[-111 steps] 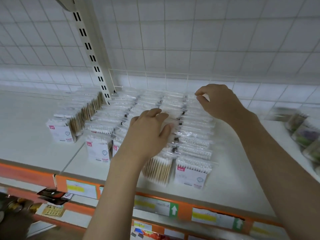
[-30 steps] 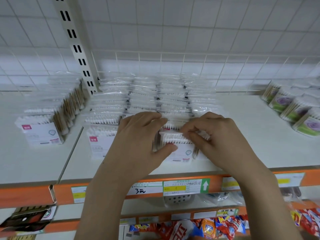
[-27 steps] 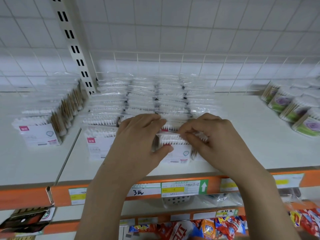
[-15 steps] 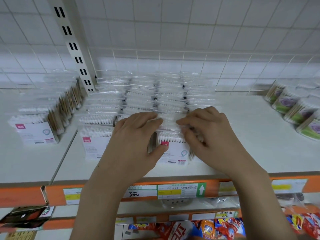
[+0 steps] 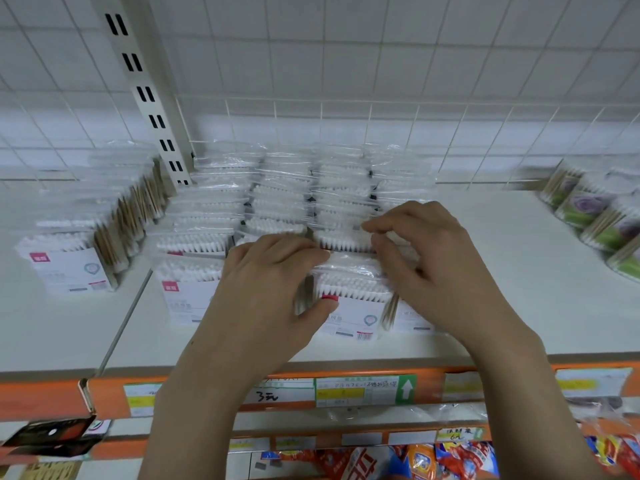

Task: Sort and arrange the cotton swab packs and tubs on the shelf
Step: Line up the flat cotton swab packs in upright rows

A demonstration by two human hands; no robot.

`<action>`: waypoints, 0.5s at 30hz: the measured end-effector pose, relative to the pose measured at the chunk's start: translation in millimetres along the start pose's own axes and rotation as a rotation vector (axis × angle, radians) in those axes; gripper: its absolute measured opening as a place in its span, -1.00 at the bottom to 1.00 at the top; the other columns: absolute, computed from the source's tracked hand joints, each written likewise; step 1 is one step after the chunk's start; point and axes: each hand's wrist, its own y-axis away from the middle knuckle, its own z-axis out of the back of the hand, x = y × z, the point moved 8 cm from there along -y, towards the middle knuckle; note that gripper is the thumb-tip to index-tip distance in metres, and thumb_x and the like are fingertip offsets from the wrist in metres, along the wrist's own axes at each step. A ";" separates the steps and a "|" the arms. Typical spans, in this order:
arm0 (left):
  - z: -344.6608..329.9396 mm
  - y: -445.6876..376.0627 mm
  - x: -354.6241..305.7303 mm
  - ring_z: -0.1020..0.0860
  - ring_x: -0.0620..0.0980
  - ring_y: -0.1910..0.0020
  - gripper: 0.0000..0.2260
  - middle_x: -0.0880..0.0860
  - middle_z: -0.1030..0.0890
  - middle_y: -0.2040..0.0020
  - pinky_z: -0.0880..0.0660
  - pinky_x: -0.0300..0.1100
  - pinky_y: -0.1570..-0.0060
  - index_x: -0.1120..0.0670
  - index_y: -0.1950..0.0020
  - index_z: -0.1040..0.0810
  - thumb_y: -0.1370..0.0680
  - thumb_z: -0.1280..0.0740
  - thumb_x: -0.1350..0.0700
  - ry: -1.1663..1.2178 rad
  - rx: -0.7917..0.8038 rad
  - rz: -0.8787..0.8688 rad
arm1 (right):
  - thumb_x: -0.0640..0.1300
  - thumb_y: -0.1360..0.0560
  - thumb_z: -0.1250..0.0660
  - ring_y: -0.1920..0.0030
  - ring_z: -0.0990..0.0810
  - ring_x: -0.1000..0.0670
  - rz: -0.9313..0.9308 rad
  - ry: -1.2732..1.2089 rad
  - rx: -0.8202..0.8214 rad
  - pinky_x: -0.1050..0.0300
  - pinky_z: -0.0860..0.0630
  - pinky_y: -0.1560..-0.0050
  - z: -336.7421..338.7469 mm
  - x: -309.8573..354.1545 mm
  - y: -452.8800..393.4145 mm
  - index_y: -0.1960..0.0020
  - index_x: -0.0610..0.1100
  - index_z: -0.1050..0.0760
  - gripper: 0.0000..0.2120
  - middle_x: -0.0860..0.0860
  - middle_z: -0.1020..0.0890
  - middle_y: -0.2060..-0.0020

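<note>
On the white shelf (image 5: 519, 306), clear plastic packs of white-tipped cotton swabs (image 5: 287, 202) stand upright in rows running from near edge to far wall, swab tips pointing up, labels facing near. The left hand (image 5: 266, 289) grips the front pack with the white label (image 5: 349, 306), thumb on its face, fingers curled over its top. The right hand (image 5: 426, 268) pinches the clear top of the neighbouring pack, fingers curled. A separate row of wooden-stick swab packs (image 5: 86, 247) stands left; round tubs with green floral labels (image 5: 602, 223) lie tilted far right. Orange price rail (image 5: 104, 393) fronts the shelf.
</note>
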 end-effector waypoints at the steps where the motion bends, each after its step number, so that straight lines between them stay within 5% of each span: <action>1: 0.8 0.4 0.4 -0.55 0.01 -0.08 -0.57 -0.06 -0.60 -0.06 -0.35 -0.07 -0.06 0.02 -0.09 -0.60 -0.36 -0.24 -0.18 0.010 -0.001 0.001 | -0.05 -0.49 -0.14 0.09 -0.51 -0.08 -0.002 0.031 -0.001 -0.01 -0.44 0.04 0.4 -0.6 -3.1 -0.04 -0.11 -0.60 -0.70 0.02 -0.61 0.13; 15: 1.1 2.5 0.2 -0.48 -0.07 -0.11 -0.58 -0.10 -0.56 -0.08 -0.23 -0.18 -0.10 -0.01 -0.10 -0.58 -0.40 -0.21 -0.22 0.020 0.014 0.008 | -0.10 -0.37 -0.19 0.15 -0.48 -0.11 -0.074 0.120 0.156 -0.10 -0.45 0.10 -18.4 -8.6 -20.4 0.21 -0.04 -0.62 -0.78 0.03 -0.61 0.27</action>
